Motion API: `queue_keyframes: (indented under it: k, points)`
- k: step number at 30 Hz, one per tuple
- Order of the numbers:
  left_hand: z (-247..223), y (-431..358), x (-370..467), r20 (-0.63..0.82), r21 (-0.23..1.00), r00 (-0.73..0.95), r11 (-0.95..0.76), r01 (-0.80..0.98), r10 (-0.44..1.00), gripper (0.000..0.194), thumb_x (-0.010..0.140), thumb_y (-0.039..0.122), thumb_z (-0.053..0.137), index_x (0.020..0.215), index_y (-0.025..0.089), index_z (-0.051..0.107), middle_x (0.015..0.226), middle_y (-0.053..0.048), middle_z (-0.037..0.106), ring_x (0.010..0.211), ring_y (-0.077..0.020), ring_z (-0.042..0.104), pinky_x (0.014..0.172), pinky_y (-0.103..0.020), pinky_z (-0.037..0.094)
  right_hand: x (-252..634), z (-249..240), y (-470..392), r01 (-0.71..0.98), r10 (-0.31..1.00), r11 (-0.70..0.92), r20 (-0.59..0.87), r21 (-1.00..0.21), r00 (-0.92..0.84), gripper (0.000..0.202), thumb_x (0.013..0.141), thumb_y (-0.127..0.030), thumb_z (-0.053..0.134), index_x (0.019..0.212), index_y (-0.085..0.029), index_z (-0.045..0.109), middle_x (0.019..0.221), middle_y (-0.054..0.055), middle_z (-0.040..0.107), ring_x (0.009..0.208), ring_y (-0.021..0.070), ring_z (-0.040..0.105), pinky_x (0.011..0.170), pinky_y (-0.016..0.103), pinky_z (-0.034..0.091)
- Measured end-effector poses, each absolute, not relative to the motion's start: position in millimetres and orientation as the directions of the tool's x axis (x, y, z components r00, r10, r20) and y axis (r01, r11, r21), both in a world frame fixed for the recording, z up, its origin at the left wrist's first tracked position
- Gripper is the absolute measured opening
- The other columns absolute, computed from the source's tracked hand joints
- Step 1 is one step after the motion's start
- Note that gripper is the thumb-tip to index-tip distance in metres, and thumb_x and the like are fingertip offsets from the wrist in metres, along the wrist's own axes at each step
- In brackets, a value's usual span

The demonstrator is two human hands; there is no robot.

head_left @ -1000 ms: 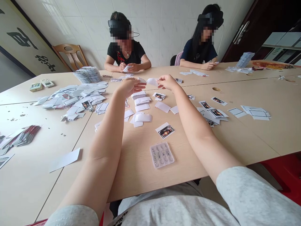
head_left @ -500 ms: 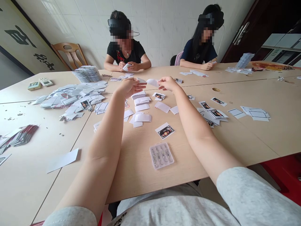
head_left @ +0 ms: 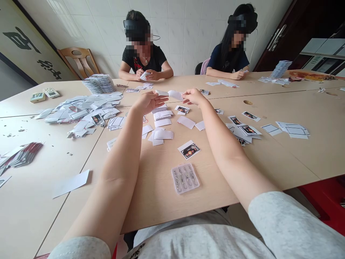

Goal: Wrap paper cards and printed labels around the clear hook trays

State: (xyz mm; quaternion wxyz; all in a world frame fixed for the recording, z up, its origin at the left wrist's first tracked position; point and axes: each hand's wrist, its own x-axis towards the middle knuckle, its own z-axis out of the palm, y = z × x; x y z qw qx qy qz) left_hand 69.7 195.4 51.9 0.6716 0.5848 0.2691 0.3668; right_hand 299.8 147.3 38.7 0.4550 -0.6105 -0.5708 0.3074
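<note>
Both arms reach out over the table. Pinched at the fingertips of my left hand (head_left: pixel 149 101) is a white paper card (head_left: pixel 162 92). My right hand (head_left: pixel 193 96) grips the outer end of a second white piece (head_left: pixel 175 95), slightly curved. The two pieces meet or nearly meet in the middle; I cannot tell whether they are one folded card. Below them lie stacked white cards (head_left: pixel 163 115). Nearer me is a black-printed card (head_left: pixel 190 150), and in front of it a clear plastic case (head_left: pixel 185 178) with hooks and swivels in its compartments.
A large heap of white cards (head_left: pixel 81 108) spreads at the left, with stacked cases (head_left: pixel 99 84) behind. Printed cards (head_left: pixel 246 130) lie by my right forearm. Across the table (head_left: pixel 283 154) sit two people wearing headsets, handling small items. Two calculators (head_left: pixel 51 92) lie far left.
The two white pieces in my hands sit at a slightly different angle, and the left one lies flatter. Otherwise my hands and the things on the table stay nearly where they were.
</note>
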Motion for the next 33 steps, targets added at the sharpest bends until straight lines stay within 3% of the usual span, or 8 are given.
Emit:
queue_keyframes:
  k: [6, 13, 25, 29, 33]
  points:
    - [45, 193, 70, 0.096, 0.971, 0.575, 0.05, -0.233, 0.812, 0.015, 0.078, 0.024, 0.058, 0.066, 0.017, 0.052, 0.102, -0.014, 0.07, 0.105, -0.0246, 0.065, 0.095, -0.039, 0.046, 303, 35, 149, 0.425, 0.978, 0.047, 0.127, -0.904, 0.164, 0.013, 0.086, -0.029, 0.059, 0.083, -0.017, 0.058, 0.094, 0.004, 0.068, 0.067, 0.008, 0.064, 0.059, 0.019, 0.044]
    - [40, 198, 66, 0.09, 0.948, 0.635, 0.129, -0.29, 0.767, 0.012, 0.079, 0.018, 0.052, 0.067, 0.018, 0.053, 0.099, -0.007, 0.071, 0.113, -0.023, 0.061, 0.103, -0.038, 0.041, 307, 36, 149, 0.464, 0.981, 0.043, 0.126, -0.885, 0.15, 0.013, 0.087, -0.026, 0.057, 0.081, -0.014, 0.061, 0.088, 0.005, 0.068, 0.052, 0.0039, 0.053, 0.046, 0.017, 0.031]
    - [27, 210, 64, 0.081, 0.93, 0.641, 0.174, -0.324, 0.763, 0.01, 0.078, 0.017, 0.047, 0.073, 0.017, 0.055, 0.105, -0.006, 0.07, 0.111, -0.0217, 0.062, 0.103, -0.038, 0.041, 310, 34, 150, 0.474, 0.978, 0.009, 0.106, -0.881, 0.178, 0.011, 0.083, -0.024, 0.06, 0.078, -0.014, 0.06, 0.08, 0.004, 0.065, 0.049, 0.0034, 0.041, 0.044, 0.017, 0.027]
    - [28, 211, 58, 0.173, 0.898, 0.551, 0.1, -0.429, 0.816, 0.012, 0.078, 0.017, 0.042, 0.067, 0.019, 0.047, 0.108, -0.004, 0.069, 0.114, -0.0188, 0.06, 0.102, -0.036, 0.042, 318, 29, 150, 0.497, 0.952, -0.064, 0.097, -0.865, 0.29, 0.01, 0.085, -0.024, 0.055, 0.082, -0.015, 0.057, 0.083, 0.006, 0.065, 0.048, 0.0045, 0.042, 0.044, 0.018, 0.028]
    - [30, 213, 51, 0.204, 0.884, 0.47, 0.044, -0.465, 0.859, 0.011, 0.079, 0.019, 0.04, 0.068, 0.02, 0.043, 0.112, -0.003, 0.068, 0.115, -0.0187, 0.059, 0.1, -0.037, 0.044, 324, 24, 148, 0.568, 0.933, -0.16, 0.064, -0.807, 0.354, 0.009, 0.083, -0.022, 0.058, 0.082, -0.013, 0.06, 0.082, 0.009, 0.064, 0.059, 0.0107, 0.052, 0.054, 0.024, 0.039]
